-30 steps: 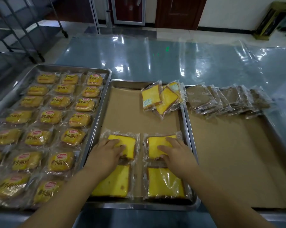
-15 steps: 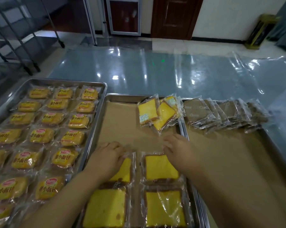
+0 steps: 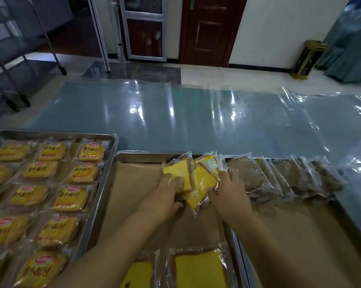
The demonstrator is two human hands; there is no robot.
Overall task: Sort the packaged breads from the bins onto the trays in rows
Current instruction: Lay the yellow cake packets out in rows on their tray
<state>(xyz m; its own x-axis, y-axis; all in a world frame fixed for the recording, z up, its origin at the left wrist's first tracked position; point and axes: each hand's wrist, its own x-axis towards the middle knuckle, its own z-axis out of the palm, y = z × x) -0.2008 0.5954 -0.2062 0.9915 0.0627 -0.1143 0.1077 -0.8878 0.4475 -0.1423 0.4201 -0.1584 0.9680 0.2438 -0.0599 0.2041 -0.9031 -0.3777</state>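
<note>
Yellow cake packs (image 3: pixel 203 180): left hand (image 3: pixel 165 196) fingers grip one, right hand (image 3: pixel 230 194) fingers pinch another; buns (image 3: pixel 38 172) labelled "小面包".

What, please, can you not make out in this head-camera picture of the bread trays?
Head view:
Yellow pack pile: count and grip unclear; left hand and right hand cover it.
Placed yellow packs: cut by bottom edge.
Brown packs: overlapping, print blurred.

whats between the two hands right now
In the head view, the pile of yellow cake packets lies between the left hand and right hand, both grasping it.
</note>
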